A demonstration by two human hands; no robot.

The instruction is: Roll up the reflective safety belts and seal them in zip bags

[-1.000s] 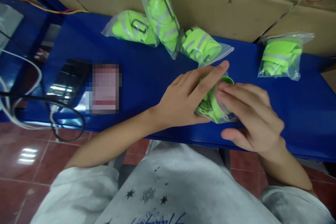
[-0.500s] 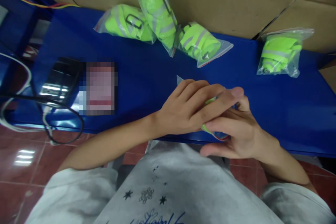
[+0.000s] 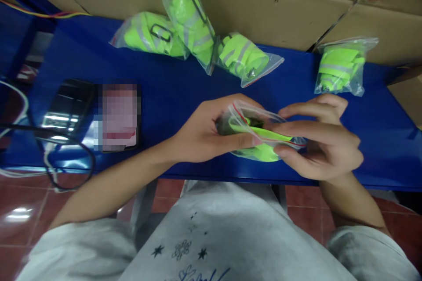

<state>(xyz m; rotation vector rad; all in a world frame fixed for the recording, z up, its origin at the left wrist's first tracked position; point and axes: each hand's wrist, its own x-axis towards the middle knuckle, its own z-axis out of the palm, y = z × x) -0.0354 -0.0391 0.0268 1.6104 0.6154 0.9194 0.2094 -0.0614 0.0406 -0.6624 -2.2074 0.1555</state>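
My left hand point(image 3: 211, 134) is wrapped around a clear zip bag point(image 3: 235, 118) with a red line along its open mouth. The mouth faces right, and a rolled neon-yellow fabric bundle point(image 3: 268, 151) sits inside. My left thumb presses on the near side of the bag. At the mouth, my right hand point(image 3: 325, 140) pinches the bag's edge between thumb and fingers, its fingertips close to the yellow fabric. Part of the bundle is hidden behind the plastic and the left hand.
Along the back of the blue table point(image 3: 178, 109) lie several bagged neon-yellow reflective bundles, one farther right point(image 3: 341, 68). Brown cardboard point(image 3: 250, 4) stands behind them. On the left are a glossy black device point(image 3: 67, 107) with cables and a phone-like object point(image 3: 120, 116), blurred out.
My hands, overlapping before, have moved apart. The bag's open mouth now shows between them, and my left hand has turned so its thumb lies over the bag.
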